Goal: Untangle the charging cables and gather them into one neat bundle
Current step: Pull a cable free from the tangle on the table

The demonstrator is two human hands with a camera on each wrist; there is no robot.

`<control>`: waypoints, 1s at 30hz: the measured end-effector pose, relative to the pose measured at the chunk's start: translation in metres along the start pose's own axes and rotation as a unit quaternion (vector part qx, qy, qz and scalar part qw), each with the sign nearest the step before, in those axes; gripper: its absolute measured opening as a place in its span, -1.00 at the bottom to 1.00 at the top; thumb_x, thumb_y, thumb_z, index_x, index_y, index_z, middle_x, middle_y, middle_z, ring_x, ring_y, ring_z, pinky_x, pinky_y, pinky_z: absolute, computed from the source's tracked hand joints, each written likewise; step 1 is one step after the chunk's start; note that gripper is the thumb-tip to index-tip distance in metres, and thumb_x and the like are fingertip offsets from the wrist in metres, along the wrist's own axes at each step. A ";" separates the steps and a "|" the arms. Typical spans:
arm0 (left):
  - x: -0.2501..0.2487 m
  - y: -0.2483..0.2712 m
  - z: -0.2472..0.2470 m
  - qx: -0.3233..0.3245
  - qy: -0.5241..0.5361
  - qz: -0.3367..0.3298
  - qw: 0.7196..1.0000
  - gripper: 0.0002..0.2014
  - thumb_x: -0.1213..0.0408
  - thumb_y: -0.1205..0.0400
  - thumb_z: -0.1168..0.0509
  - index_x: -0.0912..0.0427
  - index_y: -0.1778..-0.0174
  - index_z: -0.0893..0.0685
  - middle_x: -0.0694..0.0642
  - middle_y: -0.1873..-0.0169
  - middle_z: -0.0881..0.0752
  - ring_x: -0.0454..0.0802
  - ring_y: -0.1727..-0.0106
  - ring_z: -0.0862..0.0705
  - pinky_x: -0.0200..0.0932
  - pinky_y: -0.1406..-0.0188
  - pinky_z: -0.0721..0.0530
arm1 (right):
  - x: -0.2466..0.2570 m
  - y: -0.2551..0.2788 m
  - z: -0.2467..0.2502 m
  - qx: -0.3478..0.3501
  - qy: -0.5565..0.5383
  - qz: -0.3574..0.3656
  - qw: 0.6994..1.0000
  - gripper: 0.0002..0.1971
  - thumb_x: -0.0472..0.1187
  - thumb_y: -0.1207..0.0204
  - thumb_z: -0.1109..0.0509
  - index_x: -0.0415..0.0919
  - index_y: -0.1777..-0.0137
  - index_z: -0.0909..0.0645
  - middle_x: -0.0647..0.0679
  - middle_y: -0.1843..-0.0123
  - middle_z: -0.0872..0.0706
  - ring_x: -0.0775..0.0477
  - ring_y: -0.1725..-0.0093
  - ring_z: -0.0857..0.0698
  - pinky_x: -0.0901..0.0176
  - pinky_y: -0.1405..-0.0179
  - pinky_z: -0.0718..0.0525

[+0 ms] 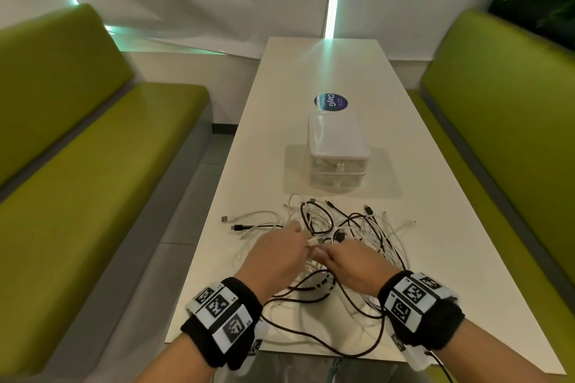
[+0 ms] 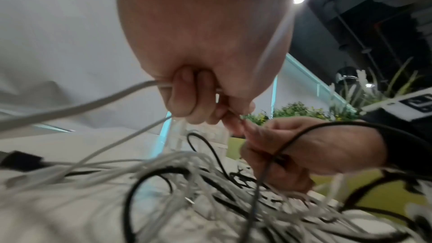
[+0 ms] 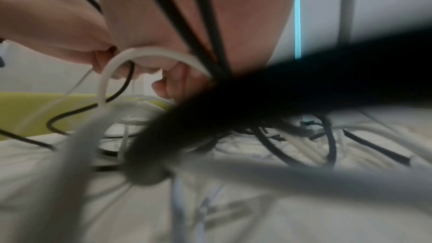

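One tangle of white and black cables (image 1: 342, 236), uncountable; two stacked clear boxes (image 1: 337, 152); two green benches (image 1: 93, 140)

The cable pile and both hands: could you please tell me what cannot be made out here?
- Head view: what the right hand holds; its own back hides the fingertips.
- Right wrist view: most of the cable pile, smeared by a blurred black cable against the lens.
- Left wrist view: the left hand grips a white cable, but motion blur hides which one.
- Head view: the contents of the box, too small.
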State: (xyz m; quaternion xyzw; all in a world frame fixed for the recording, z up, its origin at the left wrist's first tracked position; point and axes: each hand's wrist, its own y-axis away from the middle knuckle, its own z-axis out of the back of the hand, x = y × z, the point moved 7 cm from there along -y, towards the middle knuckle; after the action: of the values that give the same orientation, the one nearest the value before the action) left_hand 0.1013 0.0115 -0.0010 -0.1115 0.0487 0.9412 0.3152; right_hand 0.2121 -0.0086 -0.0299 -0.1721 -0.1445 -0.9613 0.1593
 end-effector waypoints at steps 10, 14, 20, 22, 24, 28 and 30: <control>0.065 0.036 0.054 -0.243 0.184 0.120 0.945 -0.64 0.16 -0.76 -0.09 -0.01 0.41 -0.42 -0.02 0.36 -0.52 -0.05 0.34 -0.55 -0.14 0.35 -0.42 | 0.008 -0.008 0.010 -0.030 -0.057 -0.002 0.998 -0.59 0.23 -0.70 0.12 0.06 0.20 -0.40 -0.02 0.25 -0.63 -0.08 0.20 -0.61 -0.03 0.04 -0.60; 0.085 0.036 0.035 -0.193 0.166 0.203 0.946 -0.64 0.12 -0.77 -0.06 0.04 0.32 -0.58 -0.06 0.27 -0.56 -0.02 0.26 -0.61 -0.16 0.31 -0.47 | 0.011 -0.010 0.002 -0.014 -0.035 -0.011 0.999 -0.48 0.26 -0.69 0.16 -0.03 -0.02 -0.55 -0.09 0.13 -0.74 -0.13 0.10 -0.69 -0.02 0.01 -0.63; 0.034 0.027 0.043 -0.181 0.141 0.046 0.972 -0.65 0.25 -0.76 -0.03 -0.01 -0.40 -0.58 -0.18 -0.36 -0.57 -0.16 -0.22 -0.65 -0.17 -0.22 -0.60 | 0.011 -0.014 0.000 -0.014 -0.014 -0.029 0.999 -0.48 0.22 -0.72 0.12 -0.12 -0.01 -0.57 -0.17 0.11 -0.75 -0.22 0.09 -0.69 -0.06 0.04 -0.64; 0.011 0.022 0.037 -0.143 0.139 -0.010 0.980 -0.54 0.34 -0.68 -0.07 -0.05 -0.49 -0.49 -0.20 -0.47 -0.49 -0.17 -0.28 -0.62 -0.16 -0.25 -0.61 | 0.013 -0.013 0.001 -0.024 -0.006 -0.028 0.999 -0.47 0.20 -0.72 0.09 -0.15 -0.06 -0.59 -0.20 0.14 -0.75 -0.24 0.12 -0.71 -0.08 0.08 -0.65; 0.003 0.015 0.015 -0.070 0.102 -0.006 0.992 -0.51 0.37 -0.65 -0.11 -0.07 -0.51 -0.44 -0.14 -0.42 -0.50 -0.01 -0.24 -0.65 0.00 -0.17 -0.63 | 0.013 -0.012 0.001 -0.026 -0.009 -0.027 0.999 -0.57 0.10 -0.74 0.01 -0.16 -0.12 -0.60 -0.19 0.12 -0.76 -0.22 0.12 -0.71 -0.10 0.07 -0.67; 0.003 0.012 -0.011 -0.008 0.014 0.039 0.999 -0.73 0.25 -0.71 -0.08 -0.01 -0.30 -0.51 -0.02 -0.13 -0.54 0.11 -0.04 -0.65 0.08 0.06 -0.63 | 0.011 -0.008 0.001 -0.021 0.004 -0.024 0.999 -0.77 -0.14 -0.67 -0.13 -0.11 -0.21 -0.56 -0.14 0.02 -0.77 -0.17 0.06 -0.71 -0.05 0.03 -0.66; 0.003 0.011 -0.010 -0.019 0.032 0.041 0.998 -0.78 0.17 -0.72 -0.03 0.02 -0.16 -0.56 -0.01 -0.04 -0.58 0.08 -0.01 -0.63 0.06 0.04 -0.60 | 0.012 -0.005 0.001 -0.023 0.003 -0.013 1.000 -0.80 -0.16 -0.67 -0.14 -0.10 -0.17 -0.55 -0.12 0.03 -0.76 -0.15 0.08 -0.69 -0.01 0.05 -0.63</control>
State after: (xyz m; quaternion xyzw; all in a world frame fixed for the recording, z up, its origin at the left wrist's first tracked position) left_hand 0.0938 0.0025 -0.0116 -0.1453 0.0450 0.9501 0.2724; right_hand 0.2001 -0.0064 -0.0258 -0.1713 -0.1238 -0.9669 0.1430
